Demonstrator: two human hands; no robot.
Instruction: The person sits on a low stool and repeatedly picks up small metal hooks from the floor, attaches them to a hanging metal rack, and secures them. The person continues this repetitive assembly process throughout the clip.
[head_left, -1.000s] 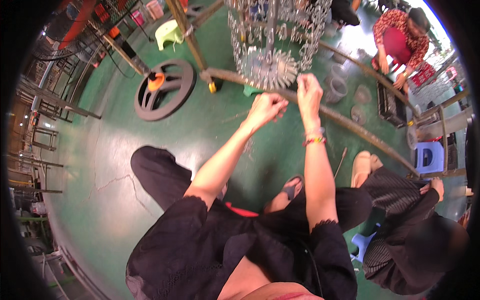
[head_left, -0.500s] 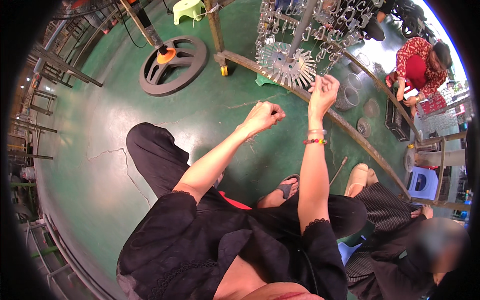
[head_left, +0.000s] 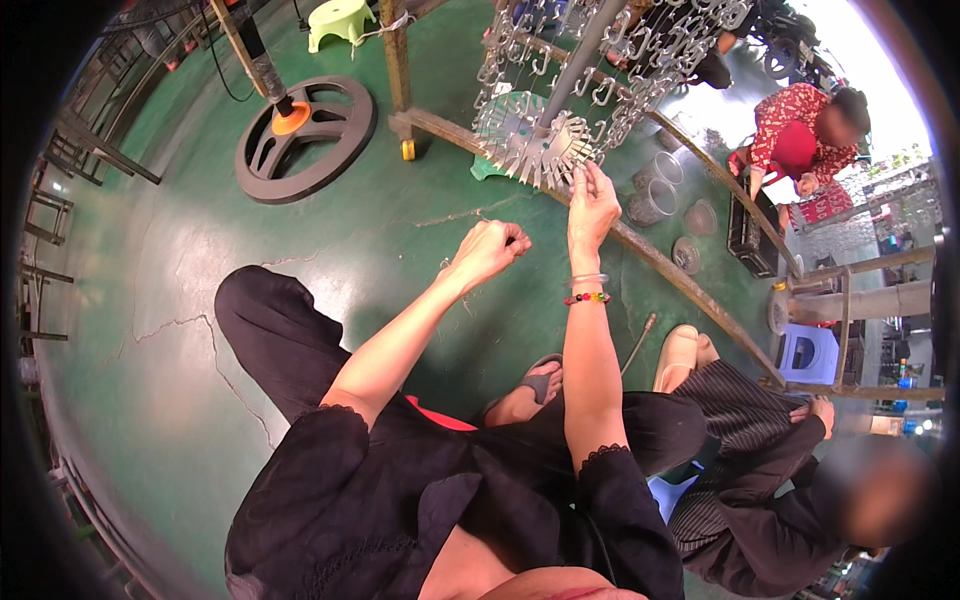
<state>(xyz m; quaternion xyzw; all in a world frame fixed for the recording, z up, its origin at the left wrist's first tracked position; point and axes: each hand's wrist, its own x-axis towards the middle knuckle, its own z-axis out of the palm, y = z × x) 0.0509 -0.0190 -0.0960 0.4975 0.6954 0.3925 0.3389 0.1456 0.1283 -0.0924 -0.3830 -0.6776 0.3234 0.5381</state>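
My right hand (head_left: 594,212) is raised, its fingers pinched together at the near rim of a disc with flat metal prongs (head_left: 546,150). Whatever those fingertips hold is too small to make out. A little lower and to the left, my left hand (head_left: 486,252) is closed with the thumb against the fingers; its contents are hidden. The disc sits around a grey pole (head_left: 585,62). Above and around the disc hang strands of metal hooks (head_left: 632,88).
A wooden frame bar (head_left: 690,297) runs diagonally past my right hand. Beyond it stand clear plastic tubs (head_left: 652,203) and a black crate (head_left: 752,235). One person (head_left: 800,135) works at far right; another (head_left: 745,500) sits beside me. A dark wheel-shaped base (head_left: 345,125) stands far left.
The whole view has shifted, so the surroundings sit further left. My right hand has come closer to the disc's rim, its fingers now pinched tighter. My left hand stays closed.
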